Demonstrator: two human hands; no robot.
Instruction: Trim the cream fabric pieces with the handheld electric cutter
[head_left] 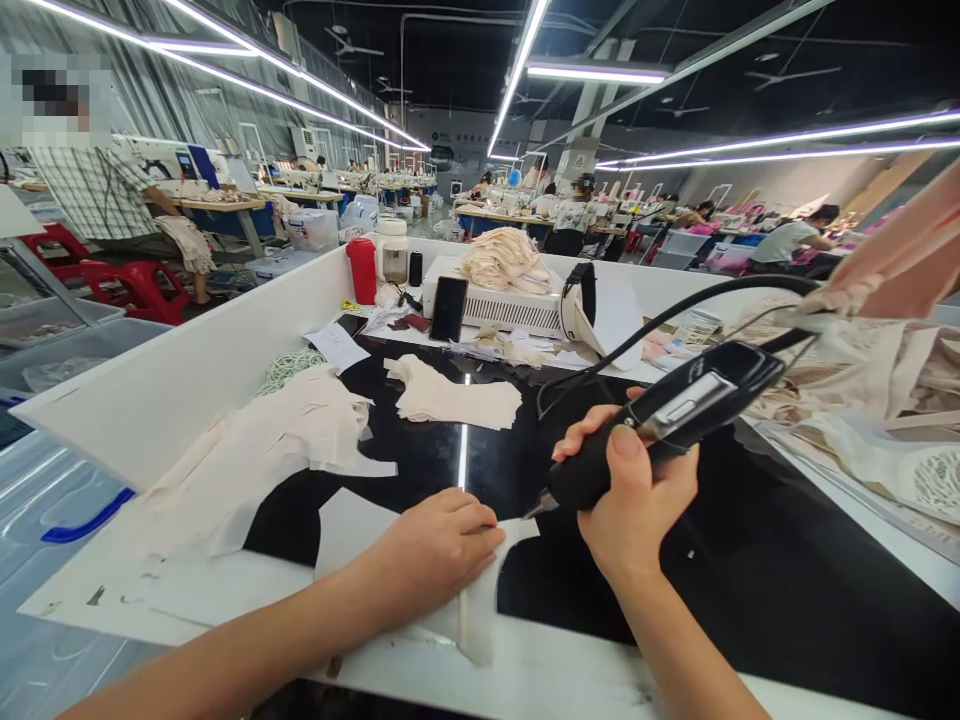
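Note:
In my right hand (pixel 637 490) is a black corded hand tool (pixel 675 410), my fingers wrapped round its grip. Its pointed metal tip (pixel 540 503) sits at the edge of a white fabric piece (pixel 352 530), near a narrow strip of it; whether tip and fabric touch I cannot tell. My left hand (pixel 446 540) lies on that piece, palm down with fingers close together, pressing it to the glossy black work surface (pixel 585 600). Beyond my hands lies a stack of cream fabric cutouts (pixel 454 395). More cream fabric (pixel 262 450) is spread at the left.
The tool's black cable (pixel 675 305) arches over the right side. At the back stand a white box (pixel 495 310) topped with bundled fabric, a phone (pixel 448 308), a red bottle (pixel 362 270) and a jar (pixel 392 250). Fabric heaps (pixel 885 400) crowd the right. A low white wall (pixel 187 375) edges the left.

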